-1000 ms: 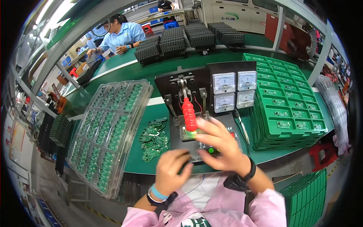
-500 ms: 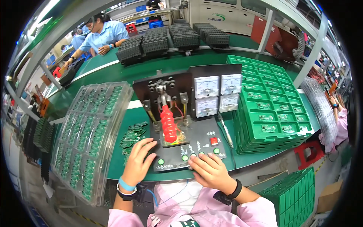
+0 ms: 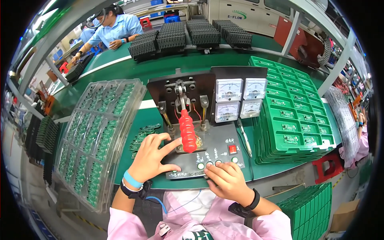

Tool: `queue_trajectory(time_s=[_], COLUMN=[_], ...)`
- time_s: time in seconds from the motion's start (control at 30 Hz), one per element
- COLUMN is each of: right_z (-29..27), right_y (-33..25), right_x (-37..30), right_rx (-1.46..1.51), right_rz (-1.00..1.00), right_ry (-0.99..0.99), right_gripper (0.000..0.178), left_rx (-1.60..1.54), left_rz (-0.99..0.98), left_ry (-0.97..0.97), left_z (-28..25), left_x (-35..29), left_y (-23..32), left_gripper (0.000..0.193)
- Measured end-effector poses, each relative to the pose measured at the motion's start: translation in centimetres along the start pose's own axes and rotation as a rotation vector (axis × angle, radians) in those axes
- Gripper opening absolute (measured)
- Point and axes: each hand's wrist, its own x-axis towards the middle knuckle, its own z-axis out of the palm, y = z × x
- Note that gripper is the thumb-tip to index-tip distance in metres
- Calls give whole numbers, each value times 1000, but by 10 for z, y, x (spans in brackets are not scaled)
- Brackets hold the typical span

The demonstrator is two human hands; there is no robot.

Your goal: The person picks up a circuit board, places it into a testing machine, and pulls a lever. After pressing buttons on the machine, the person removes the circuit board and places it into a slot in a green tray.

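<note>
A black test fixture (image 3: 218,136) with a toggle clamp stands before me; the clamp's red ribbed handle (image 3: 187,132) points down toward me. My left hand (image 3: 147,161) is open at its left side. Its index finger reaches toward the handle's lower part, and its thumb lies over the leftmost button. Fingers extended, my right hand (image 3: 228,181) rests on the front panel at the row of buttons, holding nothing. Near it are a green button (image 3: 200,166) and a red switch (image 3: 233,149). Beneath the handle, the clamped spot is mostly hidden.
Loose green circuit boards (image 3: 141,138) lie left of the fixture, beside a clear plastic tray (image 3: 141,94) of boards. Four-dial meters (image 3: 229,90) rise behind. At right stand stacked green trays (image 3: 276,148) and a pen-like tool (image 3: 245,138). Black racks (image 3: 172,38) line the far bench, near a co-worker (image 3: 120,28).
My left hand has spread, its index finger reaching in toward the handle and its thumb extending over the left button. My right hand stays by the buttons. The whole view has shifted slightly.
</note>
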Motion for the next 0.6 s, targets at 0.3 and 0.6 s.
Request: queue_trajectory(time_s=[0.3, 0.6], right_z=[-57, -11], right_y=[28, 58], right_x=[192, 102], right_rx=[1, 505], right_rz=[-581, 361], right_ry=[353, 355], right_gripper=[49, 27], left_rx=[-119, -19], left_rz=[-104, -394], left_ry=[224, 273], left_z=[13, 0], left_x=[-28, -108], left_y=[2, -26], left_gripper=[62, 26])
